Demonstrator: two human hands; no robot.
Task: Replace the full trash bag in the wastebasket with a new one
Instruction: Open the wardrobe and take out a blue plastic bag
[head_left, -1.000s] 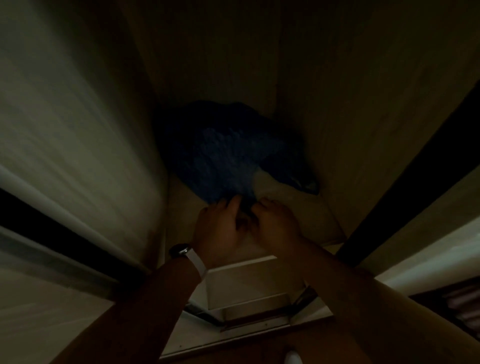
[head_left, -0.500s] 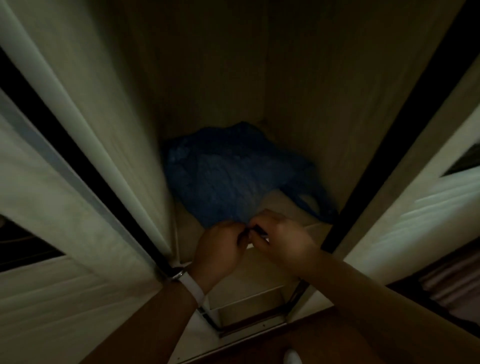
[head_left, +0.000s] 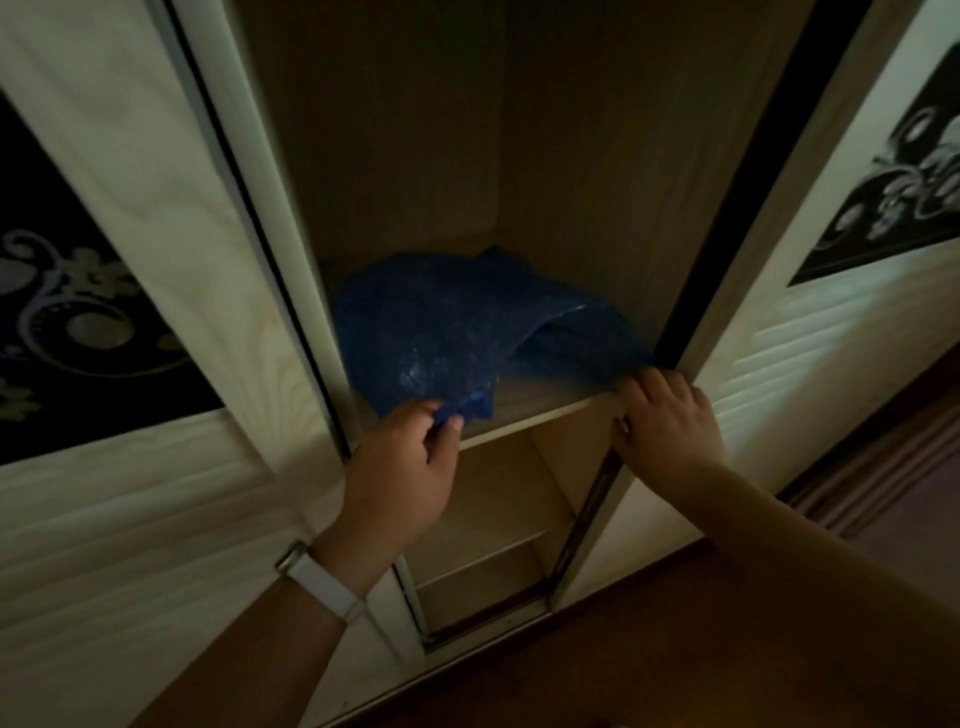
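A crumpled blue plastic bag (head_left: 457, 332) lies on a wooden shelf (head_left: 540, 405) inside an open wardrobe. My left hand (head_left: 405, 467), with a white wristband, pinches the bag's near corner at the shelf's front edge. At the bag's right end my right hand (head_left: 665, 426) rests on the front edge of the shelf with its fingers curled over; whether it grips the plastic I cannot tell. No wastebasket is in view.
Sliding wardrobe doors with black floral panels stand at the left (head_left: 130, 312) and right (head_left: 831, 260) of the narrow opening. Lower shelves (head_left: 483, 561) show beneath my hands. A dark wooden floor (head_left: 623, 649) lies below.
My hands were together at the bag's near edge; they have spread apart, the left keeping the corner, the right moving to the shelf's right end. The view has tilted upward.
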